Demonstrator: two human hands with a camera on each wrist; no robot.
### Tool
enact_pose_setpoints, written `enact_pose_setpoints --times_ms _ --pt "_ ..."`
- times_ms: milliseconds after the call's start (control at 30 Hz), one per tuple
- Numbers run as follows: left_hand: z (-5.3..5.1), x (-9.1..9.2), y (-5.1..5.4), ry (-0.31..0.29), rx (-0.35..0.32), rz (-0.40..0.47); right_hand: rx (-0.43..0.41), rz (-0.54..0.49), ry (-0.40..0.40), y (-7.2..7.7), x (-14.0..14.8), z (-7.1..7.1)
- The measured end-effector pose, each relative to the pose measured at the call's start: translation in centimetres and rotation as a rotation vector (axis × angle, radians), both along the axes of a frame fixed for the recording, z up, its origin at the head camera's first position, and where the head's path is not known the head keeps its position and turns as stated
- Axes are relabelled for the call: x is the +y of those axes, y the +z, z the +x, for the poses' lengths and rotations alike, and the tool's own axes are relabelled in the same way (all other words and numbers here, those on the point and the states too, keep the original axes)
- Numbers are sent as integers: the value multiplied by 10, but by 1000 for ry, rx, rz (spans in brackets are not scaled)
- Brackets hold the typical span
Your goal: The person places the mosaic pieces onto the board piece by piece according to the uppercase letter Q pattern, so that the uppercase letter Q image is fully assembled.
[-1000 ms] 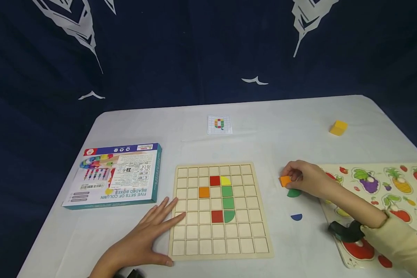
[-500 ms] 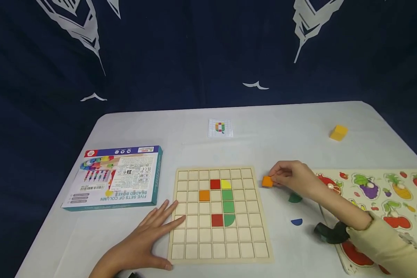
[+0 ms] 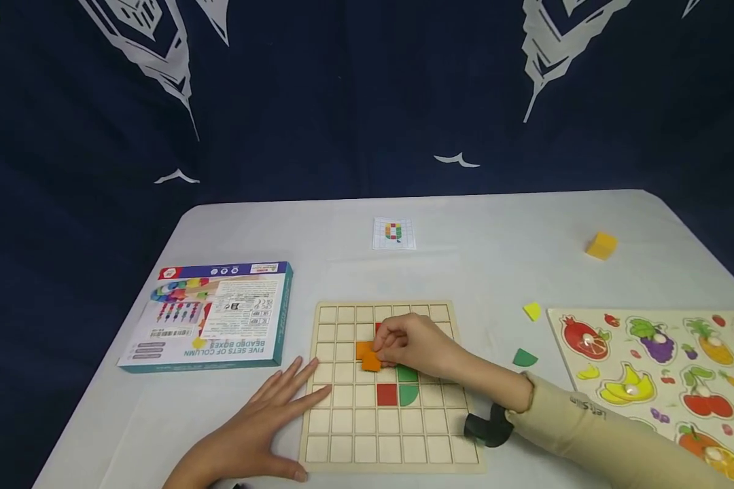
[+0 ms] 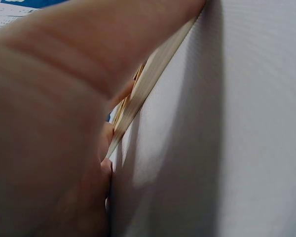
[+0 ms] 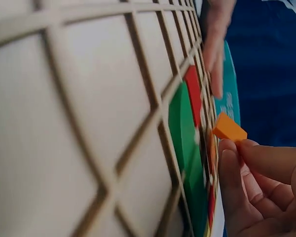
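In the head view, the right hand [image 3: 412, 343] pinches an orange block [image 3: 370, 362] between thumb and fingertips over the middle of a grid board [image 3: 391, 445]. The block overlaps the near right corner of an orange square [image 3: 362, 349]; its outline looks about as wide as deep, so I cannot pick out a long axis. The board's edges run roughly left-right and near-far. The left hand [image 3: 251, 424], fingers spread and holding nothing, touches the board's left edge, thumb at the near left corner. A green piece [image 3: 525, 357] lies farther right.

The left wrist view shows the hand close against the board's pale edge.

In the right wrist view, the block sits tilted in the fingertips, one corner toward the board; contact is unclear.
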State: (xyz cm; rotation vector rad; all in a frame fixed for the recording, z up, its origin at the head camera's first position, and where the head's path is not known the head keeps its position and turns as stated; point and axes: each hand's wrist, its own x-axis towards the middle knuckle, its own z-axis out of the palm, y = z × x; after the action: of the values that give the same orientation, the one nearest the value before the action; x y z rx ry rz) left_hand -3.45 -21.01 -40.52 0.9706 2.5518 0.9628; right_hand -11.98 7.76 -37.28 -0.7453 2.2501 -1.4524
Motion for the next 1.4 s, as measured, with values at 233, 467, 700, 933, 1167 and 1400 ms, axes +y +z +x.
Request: enact_pose_setpoints --times_ms 233,467,700,933,1167,1400 --pt "-1 0 0 -5 4 -12 64 39 47 -4 -15 1" --pt "-1 -1 -1 -18 17 -16 100 70 81 -5 -13 1" --pt "-1 -2 1 -15 17 -22 204 126 56 -3 -10 0" --pt "1 -1 2 -5 -24 -22 128 104 -23 8 45 -1" --pt "1 -3 2 4 -14 -31 -12 143 -191 14 136 7" --pt "1 -1 0 3 -2 -18 60 299 -255 11 176 21"
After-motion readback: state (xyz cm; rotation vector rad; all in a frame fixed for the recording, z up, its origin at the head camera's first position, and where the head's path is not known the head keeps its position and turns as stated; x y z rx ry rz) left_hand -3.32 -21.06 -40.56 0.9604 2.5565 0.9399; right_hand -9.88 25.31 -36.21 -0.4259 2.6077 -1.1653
